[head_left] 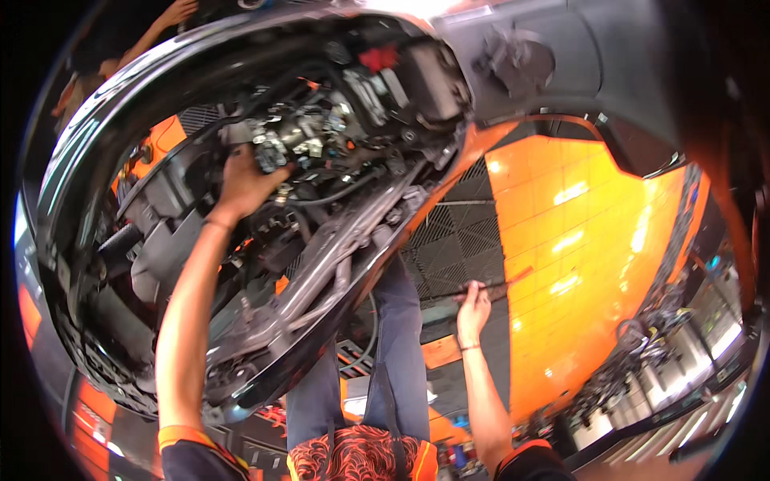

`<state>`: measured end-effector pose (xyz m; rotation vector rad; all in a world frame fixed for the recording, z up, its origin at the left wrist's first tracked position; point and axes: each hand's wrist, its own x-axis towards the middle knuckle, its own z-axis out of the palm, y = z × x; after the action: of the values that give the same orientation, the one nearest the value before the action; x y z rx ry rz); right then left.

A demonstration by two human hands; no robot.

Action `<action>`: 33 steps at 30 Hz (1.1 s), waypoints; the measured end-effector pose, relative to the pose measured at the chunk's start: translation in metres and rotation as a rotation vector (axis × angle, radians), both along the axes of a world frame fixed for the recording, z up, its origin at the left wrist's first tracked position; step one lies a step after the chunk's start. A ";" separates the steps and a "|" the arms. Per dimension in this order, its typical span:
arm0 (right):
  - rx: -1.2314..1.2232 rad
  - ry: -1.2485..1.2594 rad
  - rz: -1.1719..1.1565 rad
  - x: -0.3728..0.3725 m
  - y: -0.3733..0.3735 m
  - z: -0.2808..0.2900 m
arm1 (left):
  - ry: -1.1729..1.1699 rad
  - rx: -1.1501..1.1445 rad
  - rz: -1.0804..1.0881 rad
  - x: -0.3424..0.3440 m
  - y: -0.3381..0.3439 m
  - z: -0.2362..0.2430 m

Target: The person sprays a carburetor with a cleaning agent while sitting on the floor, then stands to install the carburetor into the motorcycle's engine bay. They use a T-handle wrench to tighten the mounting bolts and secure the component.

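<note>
My left hand (247, 183) reaches down into the opened body of a scooter (341, 301). Its thumb and fingers close around a metal engine part (271, 154); the fingertips are partly hidden among the parts. Cables and hoses (345, 192) run beside that hand. Out to the right of the scooter, over the floor, my right hand (473, 314) grips a long, thin, dark tool (496, 289). Its far end looks reddish, but blur hides the exact kind.
The scooter's frame rail (321, 268) slopes between my arms. Orange floor (553, 264) and dark ribbed floor tiles (457, 232) lie to the right. Assorted parts (642, 345) line the far right. Another person's hand (180, 11) shows at the top left.
</note>
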<state>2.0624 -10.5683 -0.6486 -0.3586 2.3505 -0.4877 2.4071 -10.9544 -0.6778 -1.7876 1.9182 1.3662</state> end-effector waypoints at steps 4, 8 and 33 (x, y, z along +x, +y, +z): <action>-0.265 0.126 0.014 0.014 -0.093 0.147 | -0.328 0.014 -0.083 -0.010 0.002 0.015; -0.643 0.390 0.253 0.054 -0.172 0.267 | -0.117 -0.269 0.111 -0.057 0.045 0.141; -0.575 0.201 1.173 0.184 -0.327 0.114 | 0.642 -0.279 0.661 -0.001 0.093 0.259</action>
<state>2.2468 -10.8956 -0.5347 -1.9387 1.6911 -0.5080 2.4059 -10.8617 -0.4185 -2.4952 1.9317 2.1976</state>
